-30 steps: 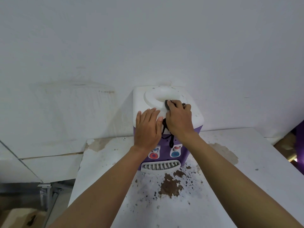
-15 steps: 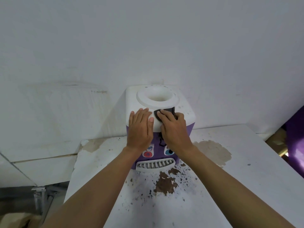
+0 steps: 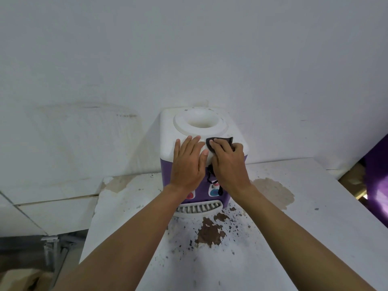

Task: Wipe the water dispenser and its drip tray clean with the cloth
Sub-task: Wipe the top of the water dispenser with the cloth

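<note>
One water dispenser (image 3: 167, 133), white on top and purple below, standing on the white counter (image 3: 304, 206) against the wall (image 3: 189, 49). On its lid, just in front of the one round bottle well (image 3: 199, 121), one dark cloth (image 3: 222, 141), gripped under the bent fingers of the right hand (image 3: 228, 164) and pressed to the white surface, with a dark string hanging from it down the dispenser's purple front. Just left of the cloth, the left hand (image 3: 188, 162), laid flat on the lid's front edge, fingers straight and together, grasping nothing. On the dispenser's front, two tap buttons: one red button (image 3: 190, 195), partly hidden by the left wrist, and one blue button (image 3: 213, 192). At the dispenser's foot, one white slotted drip tray (image 3: 199, 207), touched by neither hand. In front of the dispenser, one large brown peeled patch (image 3: 210, 229) among dark flecks; to the dispenser's right, one paler bare patch (image 3: 273, 192).
</note>
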